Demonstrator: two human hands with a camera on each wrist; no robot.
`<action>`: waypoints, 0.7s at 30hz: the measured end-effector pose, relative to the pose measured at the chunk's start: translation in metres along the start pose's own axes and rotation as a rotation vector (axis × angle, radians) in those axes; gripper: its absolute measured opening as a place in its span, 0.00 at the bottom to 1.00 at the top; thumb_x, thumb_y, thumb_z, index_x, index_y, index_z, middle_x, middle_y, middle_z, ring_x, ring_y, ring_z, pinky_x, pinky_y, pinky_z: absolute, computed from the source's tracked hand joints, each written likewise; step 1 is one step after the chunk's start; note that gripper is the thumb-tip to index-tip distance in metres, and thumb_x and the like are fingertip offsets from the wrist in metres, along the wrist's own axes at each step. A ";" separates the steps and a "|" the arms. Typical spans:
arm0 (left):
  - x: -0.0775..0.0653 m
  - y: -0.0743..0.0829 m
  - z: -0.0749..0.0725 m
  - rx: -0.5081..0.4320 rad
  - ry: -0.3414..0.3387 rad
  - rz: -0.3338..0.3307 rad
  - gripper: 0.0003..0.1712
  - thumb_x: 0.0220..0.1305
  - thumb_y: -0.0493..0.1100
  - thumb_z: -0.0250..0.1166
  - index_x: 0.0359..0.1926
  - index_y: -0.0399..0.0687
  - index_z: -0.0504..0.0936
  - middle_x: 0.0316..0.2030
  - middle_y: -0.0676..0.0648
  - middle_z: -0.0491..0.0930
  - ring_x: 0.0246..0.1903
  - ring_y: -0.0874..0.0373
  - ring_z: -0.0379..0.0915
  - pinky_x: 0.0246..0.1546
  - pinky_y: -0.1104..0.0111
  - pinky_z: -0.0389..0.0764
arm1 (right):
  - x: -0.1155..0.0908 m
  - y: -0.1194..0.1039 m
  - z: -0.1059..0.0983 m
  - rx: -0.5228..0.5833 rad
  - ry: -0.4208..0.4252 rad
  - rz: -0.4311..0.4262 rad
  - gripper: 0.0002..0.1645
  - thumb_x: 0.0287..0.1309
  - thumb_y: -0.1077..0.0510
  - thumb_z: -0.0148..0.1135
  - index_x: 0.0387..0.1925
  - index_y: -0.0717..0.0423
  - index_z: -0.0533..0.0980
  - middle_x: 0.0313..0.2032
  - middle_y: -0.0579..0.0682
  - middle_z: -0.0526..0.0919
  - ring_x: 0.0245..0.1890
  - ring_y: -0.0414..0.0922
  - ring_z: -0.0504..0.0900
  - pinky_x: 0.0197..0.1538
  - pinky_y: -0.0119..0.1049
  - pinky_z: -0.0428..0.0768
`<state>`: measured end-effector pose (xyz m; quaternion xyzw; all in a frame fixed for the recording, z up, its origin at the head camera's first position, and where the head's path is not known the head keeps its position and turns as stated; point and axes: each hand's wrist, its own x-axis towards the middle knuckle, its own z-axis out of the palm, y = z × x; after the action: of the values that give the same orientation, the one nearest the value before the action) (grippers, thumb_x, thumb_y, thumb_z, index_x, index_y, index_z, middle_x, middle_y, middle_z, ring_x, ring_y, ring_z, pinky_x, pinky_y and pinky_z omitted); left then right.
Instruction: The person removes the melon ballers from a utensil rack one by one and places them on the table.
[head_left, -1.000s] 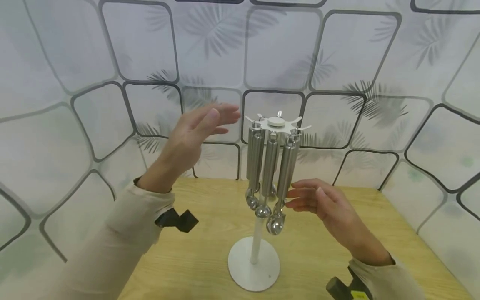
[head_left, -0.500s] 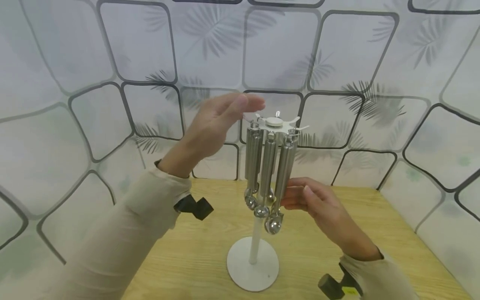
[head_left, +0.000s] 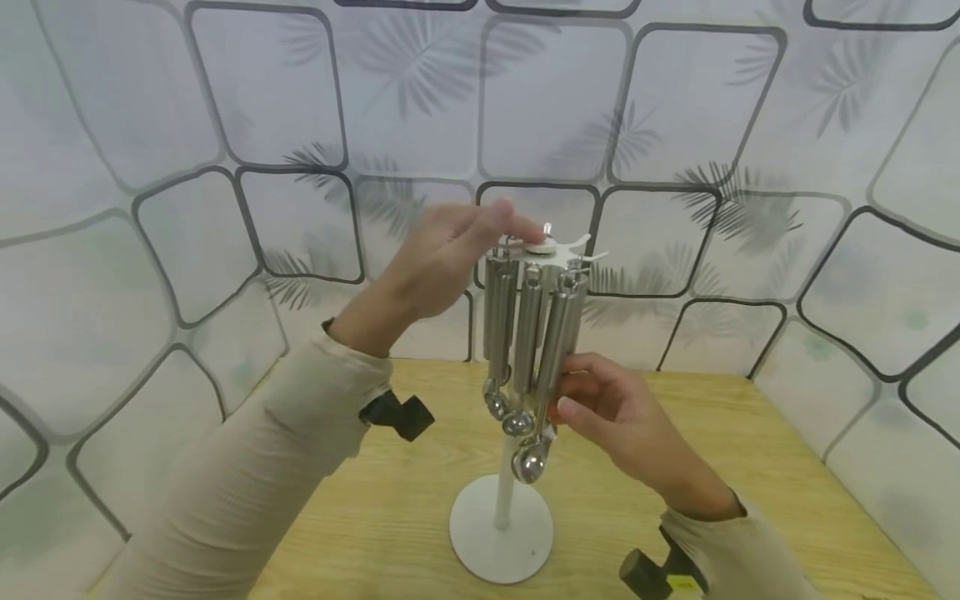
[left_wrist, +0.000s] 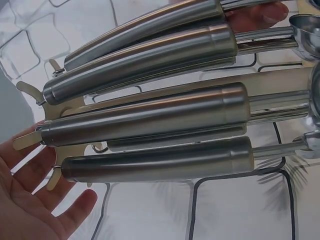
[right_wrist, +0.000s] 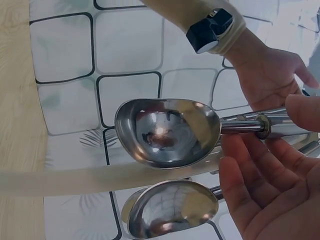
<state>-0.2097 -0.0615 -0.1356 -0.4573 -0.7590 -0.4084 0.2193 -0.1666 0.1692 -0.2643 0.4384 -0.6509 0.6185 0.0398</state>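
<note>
Several steel ice cream scoops (head_left: 529, 462) hang by their handle ends from the arms of a white rack (head_left: 558, 257). My left hand (head_left: 438, 262) reaches over the rack's top from the left, its extended fingers resting on the round cap (head_left: 542, 247). In the left wrist view that hand (left_wrist: 27, 205) shows behind the hooks, fingers spread. At the lower right, my right hand (head_left: 626, 421) curls its fingers and thumb round the neck and lower handle of the nearest scoop. Up close, the right wrist view shows this scoop's bowl (right_wrist: 165, 132), with another bowl (right_wrist: 172, 207) below it.
A thin post joins the rack to a round white base (head_left: 483, 542) on the wooden table (head_left: 375, 500). Behind stands a patterned backdrop (head_left: 555, 100). Hanging scoop handles (left_wrist: 150, 117) crowd close together around the post.
My left hand has moved right and come down onto the rack's cap. My right hand has moved left and closed on the nearest scoop, whose bowl has swung left.
</note>
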 end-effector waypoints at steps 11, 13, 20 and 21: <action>0.000 0.003 0.001 0.041 -0.014 0.027 0.29 0.72 0.47 0.38 0.43 0.42 0.86 0.47 0.48 0.84 0.51 0.61 0.76 0.54 0.65 0.71 | 0.001 -0.001 0.005 -0.101 0.046 -0.042 0.14 0.60 0.74 0.57 0.48 0.71 0.72 0.34 0.48 0.82 0.30 0.42 0.81 0.35 0.35 0.82; 0.000 0.004 0.001 0.043 -0.016 0.030 0.29 0.72 0.47 0.38 0.44 0.41 0.86 0.47 0.48 0.84 0.51 0.61 0.76 0.54 0.65 0.71 | 0.001 -0.002 0.006 -0.117 0.055 -0.029 0.14 0.59 0.74 0.57 0.47 0.73 0.71 0.34 0.48 0.82 0.29 0.42 0.81 0.34 0.35 0.82; 0.001 0.005 0.001 0.057 -0.022 0.033 0.29 0.72 0.47 0.38 0.44 0.42 0.86 0.48 0.48 0.84 0.51 0.61 0.76 0.54 0.65 0.71 | 0.001 -0.007 0.004 -0.124 0.052 -0.060 0.13 0.59 0.75 0.57 0.47 0.73 0.71 0.33 0.48 0.82 0.29 0.43 0.82 0.34 0.35 0.82; 0.001 0.005 0.001 0.058 -0.023 0.032 0.29 0.72 0.47 0.38 0.44 0.42 0.86 0.48 0.48 0.84 0.51 0.61 0.76 0.54 0.65 0.71 | 0.001 -0.008 0.004 -0.122 0.053 -0.065 0.14 0.58 0.76 0.57 0.47 0.73 0.71 0.33 0.48 0.82 0.29 0.43 0.82 0.34 0.35 0.82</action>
<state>-0.2056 -0.0589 -0.1335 -0.4673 -0.7656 -0.3775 0.2303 -0.1609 0.1667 -0.2586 0.4395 -0.6715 0.5875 0.1038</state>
